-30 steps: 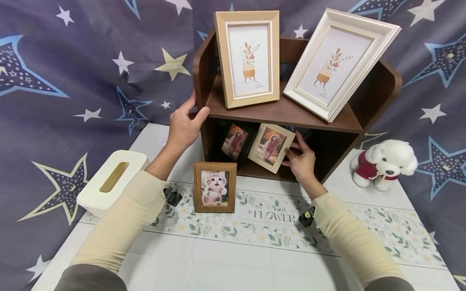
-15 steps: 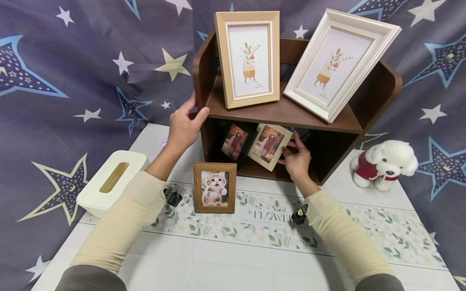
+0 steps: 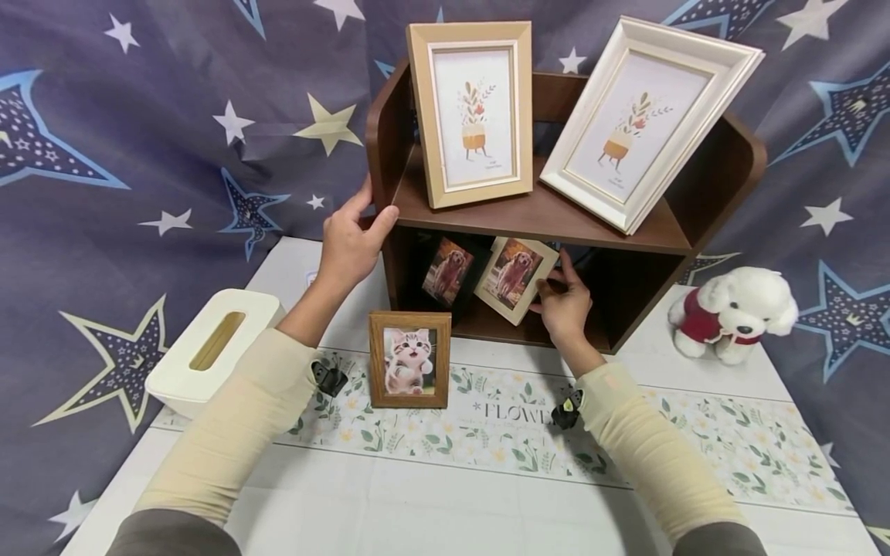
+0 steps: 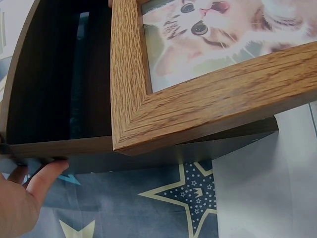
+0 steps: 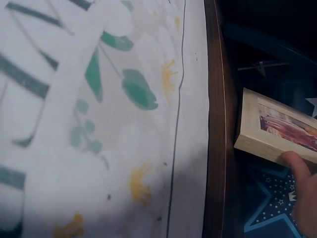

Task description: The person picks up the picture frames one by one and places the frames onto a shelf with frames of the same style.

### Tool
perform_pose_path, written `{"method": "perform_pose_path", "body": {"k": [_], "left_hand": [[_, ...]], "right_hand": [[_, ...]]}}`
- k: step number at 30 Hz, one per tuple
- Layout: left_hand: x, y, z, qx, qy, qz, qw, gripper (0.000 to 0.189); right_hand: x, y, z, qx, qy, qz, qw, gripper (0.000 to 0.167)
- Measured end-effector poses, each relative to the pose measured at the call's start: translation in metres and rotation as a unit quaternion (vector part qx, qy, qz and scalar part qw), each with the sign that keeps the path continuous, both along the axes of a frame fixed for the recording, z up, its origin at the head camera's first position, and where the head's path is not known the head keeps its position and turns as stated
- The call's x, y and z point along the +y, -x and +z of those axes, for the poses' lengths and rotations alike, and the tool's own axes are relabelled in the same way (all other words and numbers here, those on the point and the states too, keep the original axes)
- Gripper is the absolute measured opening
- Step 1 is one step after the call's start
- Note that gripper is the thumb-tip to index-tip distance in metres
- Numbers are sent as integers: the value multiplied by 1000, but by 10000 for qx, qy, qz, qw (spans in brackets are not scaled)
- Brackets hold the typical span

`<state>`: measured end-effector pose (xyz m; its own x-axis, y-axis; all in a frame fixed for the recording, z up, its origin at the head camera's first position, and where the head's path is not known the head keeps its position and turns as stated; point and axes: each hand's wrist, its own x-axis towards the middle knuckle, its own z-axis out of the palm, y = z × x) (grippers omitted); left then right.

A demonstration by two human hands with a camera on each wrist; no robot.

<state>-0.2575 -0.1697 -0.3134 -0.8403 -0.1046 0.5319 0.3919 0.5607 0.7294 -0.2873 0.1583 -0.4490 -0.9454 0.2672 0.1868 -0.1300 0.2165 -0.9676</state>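
In the head view my left hand [image 3: 351, 239] grips the left side panel of a dark brown two-tier shelf [image 3: 535, 216], thumb on its front edge. Inside the lower compartment, my right hand [image 3: 566, 309] holds a cream photo frame [image 3: 516, 272] with a dog picture by its right edge; the frame is tilted. The right wrist view shows my thumb against the cream frame [image 5: 251, 121]. Just left of it stands a black photo frame [image 3: 448, 270], partly in shadow, with a similar dog picture. A wooden photo frame [image 3: 410, 359] with a kitten picture stands in front of the shelf.
On the top tier stand a tan photo frame [image 3: 480, 116] and a slanted silver-white photo frame [image 3: 647, 131]. A white tissue box [image 3: 260, 309] is at the left. A white plush dog [image 3: 740, 309] sits right of the shelf. A floral runner [image 3: 480, 444] crosses the table.
My right hand has moved slightly left with the cream photo frame, bringing it closer to the black one. My left hand stays on the shelf's side panel.
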Motion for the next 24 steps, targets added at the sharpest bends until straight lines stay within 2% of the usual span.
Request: {"method": "perform_pose_path", "body": {"k": [24], "left_hand": [[0, 0, 0, -8, -18, -4, 10000, 58]], "right_hand": [[-13, -2, 1, -44, -2, -38, 10000, 72]]}}
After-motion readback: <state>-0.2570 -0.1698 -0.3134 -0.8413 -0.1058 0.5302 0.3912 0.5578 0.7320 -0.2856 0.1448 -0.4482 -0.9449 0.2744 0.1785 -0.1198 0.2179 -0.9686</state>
